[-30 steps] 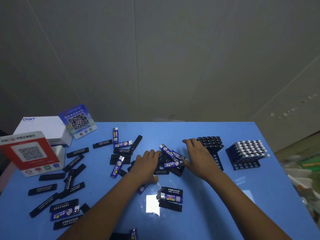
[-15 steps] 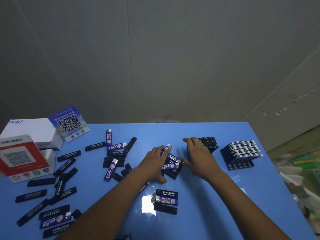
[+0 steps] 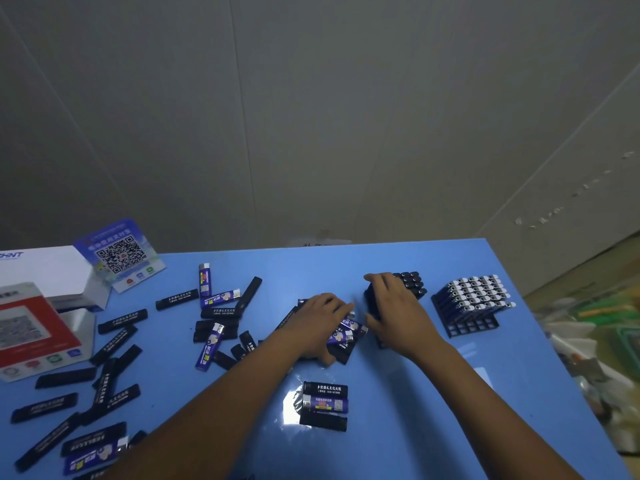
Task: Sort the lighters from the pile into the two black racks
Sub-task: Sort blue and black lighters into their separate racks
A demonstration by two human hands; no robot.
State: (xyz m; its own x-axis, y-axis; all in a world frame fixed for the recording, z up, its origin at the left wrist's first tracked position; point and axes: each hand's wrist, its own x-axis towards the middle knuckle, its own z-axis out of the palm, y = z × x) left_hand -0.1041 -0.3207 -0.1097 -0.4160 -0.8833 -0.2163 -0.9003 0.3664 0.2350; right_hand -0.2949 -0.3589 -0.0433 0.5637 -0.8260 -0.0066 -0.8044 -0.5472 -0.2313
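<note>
Blue table holds scattered lighters. Left hand lies flat, fingers relaxed, on the pile; at its 3 o'clock, right hand grips the black-lighter rack.

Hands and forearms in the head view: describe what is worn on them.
Nothing is worn that shows. The left hand and right hand are bare, with no gloves, rings, watch or bands visible. Both forearms are bare to the frame's lower edge, with no sleeve in view.

Bare forearms, seemingly no sleeves
</note>
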